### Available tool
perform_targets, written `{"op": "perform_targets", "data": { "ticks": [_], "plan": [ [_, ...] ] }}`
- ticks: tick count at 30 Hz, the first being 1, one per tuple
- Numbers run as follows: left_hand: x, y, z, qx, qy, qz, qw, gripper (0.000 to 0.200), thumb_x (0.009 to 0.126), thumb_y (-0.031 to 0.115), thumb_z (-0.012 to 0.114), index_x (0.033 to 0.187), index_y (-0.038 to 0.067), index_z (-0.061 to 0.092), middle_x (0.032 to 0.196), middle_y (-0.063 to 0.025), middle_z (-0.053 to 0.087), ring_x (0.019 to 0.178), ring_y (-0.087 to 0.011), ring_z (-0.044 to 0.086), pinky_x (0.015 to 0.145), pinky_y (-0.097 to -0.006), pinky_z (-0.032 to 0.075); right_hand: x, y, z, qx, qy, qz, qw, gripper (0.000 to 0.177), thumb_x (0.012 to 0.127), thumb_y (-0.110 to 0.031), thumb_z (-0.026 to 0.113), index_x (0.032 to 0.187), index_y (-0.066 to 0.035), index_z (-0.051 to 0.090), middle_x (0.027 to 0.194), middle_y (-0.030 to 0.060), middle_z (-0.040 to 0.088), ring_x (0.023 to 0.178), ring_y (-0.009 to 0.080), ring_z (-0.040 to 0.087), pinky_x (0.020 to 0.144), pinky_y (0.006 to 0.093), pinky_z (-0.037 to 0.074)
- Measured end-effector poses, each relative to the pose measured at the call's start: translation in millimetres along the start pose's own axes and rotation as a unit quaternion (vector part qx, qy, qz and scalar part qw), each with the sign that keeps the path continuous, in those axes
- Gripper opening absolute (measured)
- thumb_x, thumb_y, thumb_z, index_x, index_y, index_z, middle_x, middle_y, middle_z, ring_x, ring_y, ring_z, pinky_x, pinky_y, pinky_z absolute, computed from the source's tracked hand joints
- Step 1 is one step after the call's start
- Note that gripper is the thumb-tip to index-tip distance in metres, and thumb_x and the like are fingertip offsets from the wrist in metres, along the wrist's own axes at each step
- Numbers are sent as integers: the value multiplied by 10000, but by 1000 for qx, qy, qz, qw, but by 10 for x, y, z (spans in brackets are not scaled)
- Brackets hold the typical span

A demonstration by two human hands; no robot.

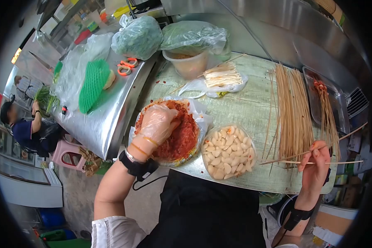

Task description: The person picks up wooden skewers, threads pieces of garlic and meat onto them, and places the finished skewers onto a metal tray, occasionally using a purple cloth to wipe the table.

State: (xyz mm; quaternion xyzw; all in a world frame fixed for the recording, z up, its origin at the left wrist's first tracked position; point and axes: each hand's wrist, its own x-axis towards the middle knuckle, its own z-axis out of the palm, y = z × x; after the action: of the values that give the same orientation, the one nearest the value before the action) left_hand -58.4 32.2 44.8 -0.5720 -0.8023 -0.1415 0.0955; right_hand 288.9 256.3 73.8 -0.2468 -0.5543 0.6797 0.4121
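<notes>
My left hand [155,124], in a clear plastic glove with a rubber band at the wrist, reaches into a bowl lined with plastic [201,113]. Its fingers are curled on red seasoned meat [182,140]; the fingertips are partly hidden. My right hand [315,165] is bare and pinches two thin bamboo skewers [285,159] lying nearly level. Between the hands stands a clear tub of peeled garlic cloves [227,153]. Beyond my right hand lies a wide row of bare bamboo skewers [294,107]. Several skewers with red meat at their tips [320,87] lean in a dark tray [310,76].
Behind the bowl are enoki mushrooms [224,76] on plastic and a plastic tub [188,65] beneath bagged greens [194,35]. Orange-handled scissors [127,66] and green foam netting [93,86] lie on the steel counter [111,113] at left. Another person [27,128] sits farther left.
</notes>
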Motion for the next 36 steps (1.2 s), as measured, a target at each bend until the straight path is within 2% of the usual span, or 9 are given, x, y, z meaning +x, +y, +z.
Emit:
{"op": "perform_targets", "data": {
  "ticks": [2, 9, 12, 15, 17, 21, 27, 31, 36],
  "plan": [
    [73, -8, 42, 60, -82, 24, 995, 120, 707, 169, 663, 759, 68, 625, 748, -156, 589, 726, -339, 586, 657, -432, 469, -19, 24, -6, 3, -19, 8, 1000, 141, 882, -155, 531, 893, -24, 479, 572, 76, 526, 426, 141, 508, 397, 217, 408],
    [157, -3, 85, 199, -102, 16, 974, 96, 723, 162, 625, 762, 76, 638, 762, -153, 609, 744, -340, 596, 658, -442, 469, -57, 36, 64, 7, -20, 40, 999, 138, 882, -150, 512, 897, -18, 475, 570, 83, 522, 428, 143, 497, 408, 224, 411],
    [23, -178, -90, 84, -46, -36, 995, 105, 709, 135, 611, 790, 72, 633, 774, -153, 603, 754, -335, 597, 668, -404, 488, -92, 25, 66, 13, -11, 32, 999, 139, 883, -150, 509, 904, -18, 473, 577, 82, 520, 432, 142, 495, 411, 221, 409],
    [-198, -273, -228, -70, -69, -217, 971, 173, 780, 86, 556, 916, 33, 649, 853, -143, 659, 780, -299, 625, 691, -354, 505, -113, 57, 103, 27, 6, 33, 999, 146, 883, -156, 515, 907, -19, 471, 589, 81, 518, 437, 142, 496, 413, 223, 413],
    [-354, -362, -236, -526, -69, -397, 749, 257, 814, 14, 498, 1043, -14, 610, 917, -102, 662, 811, -217, 635, 710, -312, 516, -120, 97, 128, 36, 9, 35, 999, 150, 883, -160, 518, 907, -20, 470, 597, 81, 516, 439, 142, 496, 413, 226, 416],
    [-455, -221, -286, -700, -7, -344, 626, 309, 862, 14, 506, 1163, -53, 520, 1025, -93, 625, 868, -162, 622, 750, -272, 525, -123, 141, 254, 83, 22, 29, 996, 188, 912, -210, 488, 890, -24, 467, 608, 82, 514, 448, 151, 509, 413, 235, 424],
    [-568, -233, -215, -662, 3, -322, 676, 253, 909, 87, 521, 1126, -38, 556, 1046, -101, 628, 874, -160, 626, 760, -291, 533, -157, 87, 357, 20, -21, 6, 1000, 298, 961, -286, 405, 861, -13, 470, 700, 105, 539, 529, 168, 571, 456, 257, 460],
    [-557, -109, -183, -691, 37, -340, 637, 249, 929, 130, 523, 1097, -47, 569, 1008, -88, 638, 866, -158, 623, 759, -272, 516, -240, 17, 562, -36, 6, 13, 999, 343, 975, -296, 367, 882, 8, 493, 751, 121, 550, 583, 182, 592, 502, 273, 479],
    [-640, -115, -99, -533, 53, -323, 780, 225, 921, 162, 556, 1055, -13, 604, 940, -23, 627, 792, -75, 569, 674, -206, 466, -140, -45, 518, -54, -65, -19, 996, 331, 972, -280, 389, 885, 15, 513, 682, 94, 540, 568, 153, 550, 502, 254, 464]
  ]
}}
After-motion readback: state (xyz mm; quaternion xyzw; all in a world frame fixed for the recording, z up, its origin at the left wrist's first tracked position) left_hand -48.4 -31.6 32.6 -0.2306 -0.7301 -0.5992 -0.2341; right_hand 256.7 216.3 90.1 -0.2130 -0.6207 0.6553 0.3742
